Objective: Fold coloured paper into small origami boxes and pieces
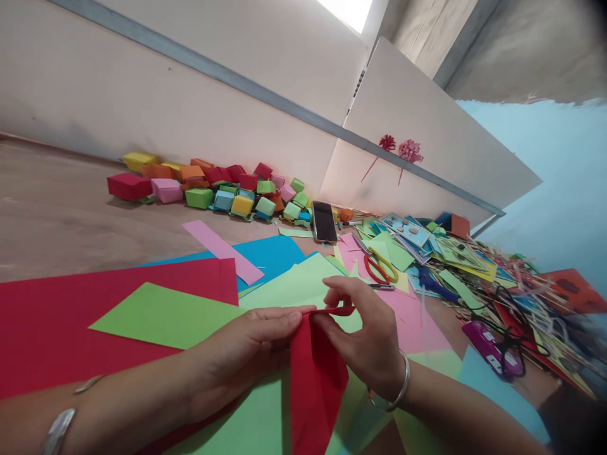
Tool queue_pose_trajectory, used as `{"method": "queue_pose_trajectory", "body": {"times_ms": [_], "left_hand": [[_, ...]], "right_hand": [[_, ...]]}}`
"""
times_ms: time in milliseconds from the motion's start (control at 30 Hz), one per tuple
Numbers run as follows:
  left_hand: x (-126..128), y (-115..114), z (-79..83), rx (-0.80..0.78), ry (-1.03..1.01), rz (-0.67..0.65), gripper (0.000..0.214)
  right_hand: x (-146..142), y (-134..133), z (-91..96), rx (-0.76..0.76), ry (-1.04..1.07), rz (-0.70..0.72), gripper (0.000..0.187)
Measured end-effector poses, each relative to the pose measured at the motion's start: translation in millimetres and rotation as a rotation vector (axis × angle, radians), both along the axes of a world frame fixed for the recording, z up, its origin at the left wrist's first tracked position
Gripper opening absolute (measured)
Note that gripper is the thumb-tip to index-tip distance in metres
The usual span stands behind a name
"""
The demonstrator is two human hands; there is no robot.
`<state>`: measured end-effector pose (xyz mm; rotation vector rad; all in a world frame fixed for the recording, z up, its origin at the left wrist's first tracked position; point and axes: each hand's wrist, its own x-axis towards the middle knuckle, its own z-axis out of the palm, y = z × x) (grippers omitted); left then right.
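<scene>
Both my hands hold a folded red paper piece [315,379] low in the middle of the view. My left hand [246,351] pinches its upper left corner with fingers pressed flat. My right hand [367,335] pinches the top fold between thumb and fingers, a silver bangle on its wrist. The paper hangs down between my hands above light green sheets [294,284]. A large red sheet [71,316] with a green sheet [161,313] on it lies to the left.
A heap of small coloured paper boxes [213,186] lines the wall. A phone [325,221], red-handled scissors [379,265], a purple stapler [490,347] and a cluttered pile of paper scraps and sticks [474,265] lie to the right. Two paper flowers [401,148] lean on the wall.
</scene>
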<state>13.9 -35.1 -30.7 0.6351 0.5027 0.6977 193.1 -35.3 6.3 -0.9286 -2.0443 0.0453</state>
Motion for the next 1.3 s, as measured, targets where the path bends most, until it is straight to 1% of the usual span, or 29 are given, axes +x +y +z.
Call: {"method": "queue_pose_trajectory", "body": {"times_ms": [67,100,200,267,400,500,567,633,800,900,1033,1133,1200,1300], "left_hand": [[0,0,-0.4,0.003,0.004,-0.002,0.026],[0,-1,-0.6,0.003,0.007,0.000,0.024],[1,-1,-0.4,0.005,0.009,0.003,0.024],[1,-1,0.7,0.009,0.015,0.002,0.028],[1,-1,4.3,-0.004,0.023,0.051,0.027],[1,0,5.8,-0.015,0.032,0.071,0.026],[1,0,5.6,-0.003,0.044,0.053,0.027],[0,0,4.8,0.012,0.053,0.028,0.027],[0,-1,3.7,0.028,0.071,-0.008,0.029],[-1,-2,4.0,0.047,0.091,-0.027,0.028],[-1,-3,5.2,0.051,0.112,-0.046,0.023],[-1,-4,4.8,0.035,0.139,-0.048,0.025],[-1,-5,3.9,0.024,0.155,-0.042,0.028],[-1,-6,3.0,0.014,0.165,-0.023,0.031]], "right_hand": [[0,0,1.1,0.035,-0.032,-0.034,0.013],[0,0,1.6,0.067,-0.068,-0.032,0.009],[-1,-1,2.1,0.152,-0.177,0.008,0.019],[-1,-2,3.3,0.156,-0.229,0.021,0.020],[2,-6,13.2,0.095,-0.338,0.073,0.020],[7,-11,24.8,-0.001,-0.441,0.143,0.035],[11,-12,31.4,-0.071,-0.474,0.187,0.041],[14,-12,36.3,-0.124,-0.477,0.222,0.042],[19,-11,41.7,-0.179,-0.495,0.278,0.043],[19,-10,38.1,-0.198,-0.472,0.261,0.036],[15,-8,28.6,-0.164,-0.404,0.174,0.022],[12,-5,25.0,-0.150,-0.400,0.130,0.014],[12,-4,24.4,-0.152,-0.459,0.121,0.010],[13,-2,22.9,-0.139,-0.616,0.103,0.010]]}}
